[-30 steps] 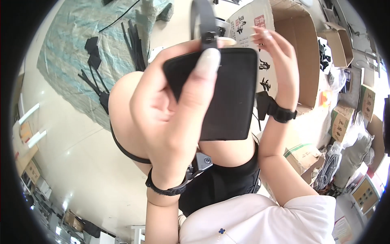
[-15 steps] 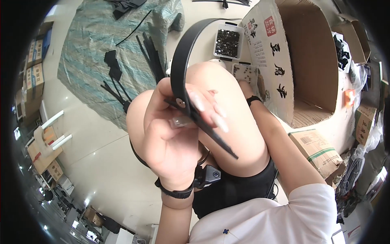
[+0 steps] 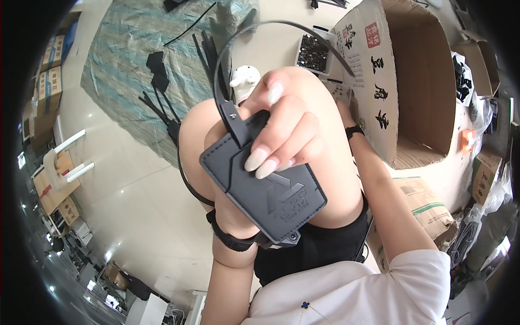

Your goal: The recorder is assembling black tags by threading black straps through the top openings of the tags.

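My left hand (image 3: 290, 127) is closed on a flat black leather tag (image 3: 281, 203) with stitched edges and an embossed mark, held over my thighs. A long black strap (image 3: 218, 70) is joined to the tag by a small metal stud (image 3: 233, 116) and loops up and over to the right. My right hand (image 3: 344, 112) reaches down beyond my right knee, next to a shallow container of small parts (image 3: 352, 97) by the carton. Its fingers are hidden behind the knee.
A tall open carton (image 3: 395, 157) stands right of my knees. Beyond them sit a clear bin of small metal parts (image 3: 314, 53) and a white device (image 3: 245, 77). Black straps (image 3: 208, 51) and leather pieces (image 3: 157, 70) lie on a green woven sheet (image 3: 122, 59).
My left hand has turned over, bringing the tag's embossed face into view. The strap now arcs further to the right. My right hand stays low beside the carton.
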Demonstrator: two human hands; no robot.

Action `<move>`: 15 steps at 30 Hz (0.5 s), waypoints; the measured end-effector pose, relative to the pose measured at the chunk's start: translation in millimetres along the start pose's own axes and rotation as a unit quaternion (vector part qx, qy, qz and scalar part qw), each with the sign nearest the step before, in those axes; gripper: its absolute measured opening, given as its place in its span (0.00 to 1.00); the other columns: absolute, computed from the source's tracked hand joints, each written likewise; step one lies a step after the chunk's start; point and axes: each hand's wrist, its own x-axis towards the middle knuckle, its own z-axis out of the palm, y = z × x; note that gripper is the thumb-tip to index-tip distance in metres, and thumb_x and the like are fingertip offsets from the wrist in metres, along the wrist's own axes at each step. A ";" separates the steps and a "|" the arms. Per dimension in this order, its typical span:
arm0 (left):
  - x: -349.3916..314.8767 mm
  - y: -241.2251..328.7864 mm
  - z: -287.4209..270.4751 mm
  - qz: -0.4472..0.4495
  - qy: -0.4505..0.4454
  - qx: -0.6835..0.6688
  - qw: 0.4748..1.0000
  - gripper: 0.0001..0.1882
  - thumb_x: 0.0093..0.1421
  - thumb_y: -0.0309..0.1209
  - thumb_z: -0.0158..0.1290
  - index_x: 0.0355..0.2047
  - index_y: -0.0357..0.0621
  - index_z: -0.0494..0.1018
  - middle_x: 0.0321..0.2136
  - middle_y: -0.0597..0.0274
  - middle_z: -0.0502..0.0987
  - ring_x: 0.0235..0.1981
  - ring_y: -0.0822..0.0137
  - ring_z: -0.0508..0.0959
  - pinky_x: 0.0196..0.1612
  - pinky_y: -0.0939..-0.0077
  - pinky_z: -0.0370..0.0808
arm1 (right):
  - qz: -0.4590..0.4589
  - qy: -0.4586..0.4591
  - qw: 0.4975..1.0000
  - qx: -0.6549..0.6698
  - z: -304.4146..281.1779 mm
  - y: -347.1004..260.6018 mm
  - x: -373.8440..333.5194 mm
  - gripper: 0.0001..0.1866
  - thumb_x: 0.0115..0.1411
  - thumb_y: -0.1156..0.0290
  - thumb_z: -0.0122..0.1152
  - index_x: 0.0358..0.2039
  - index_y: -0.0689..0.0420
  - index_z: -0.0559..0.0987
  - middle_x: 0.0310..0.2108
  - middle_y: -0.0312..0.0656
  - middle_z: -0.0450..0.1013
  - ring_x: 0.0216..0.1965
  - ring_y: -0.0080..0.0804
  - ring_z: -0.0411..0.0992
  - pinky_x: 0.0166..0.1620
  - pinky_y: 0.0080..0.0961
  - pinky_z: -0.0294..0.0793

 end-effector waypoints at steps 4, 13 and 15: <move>-9.0 33.2 -30.1 -0.077 -0.144 -0.137 0.977 0.04 0.57 0.22 0.34 0.33 0.38 0.56 0.13 0.59 0.66 0.15 0.67 0.67 0.21 0.77 0.62 | 0.157 -0.129 0.941 0.272 -21.9 -108.9 -14.1 0.10 0.52 0.71 0.55 0.30 0.66 0.72 0.21 0.47 0.72 0.22 0.33 0.73 0.27 0.26 0.72; -25.2 0.8 8.6 0.031 -0.020 0.028 0.999 0.15 0.62 0.33 0.32 0.44 0.35 0.57 0.17 0.69 0.59 0.17 0.80 0.58 0.23 0.89 0.57 | 0.066 -0.241 0.719 0.648 -224.5 -222.1 -67.3 0.16 0.63 0.70 0.44 0.48 0.67 0.67 0.22 0.38 0.71 0.19 0.15 0.67 0.24 0.08 0.67; -12.2 -16.2 -7.3 -0.008 -0.105 -0.047 0.993 0.11 0.62 0.34 0.34 0.38 0.37 0.58 0.18 0.67 0.62 0.16 0.81 0.59 0.22 0.91 0.58 | -0.030 -0.290 0.695 0.658 -271.5 -244.3 -92.0 0.19 0.62 0.70 0.45 0.51 0.67 0.65 0.20 0.36 0.69 0.17 0.13 0.64 0.21 0.07 0.64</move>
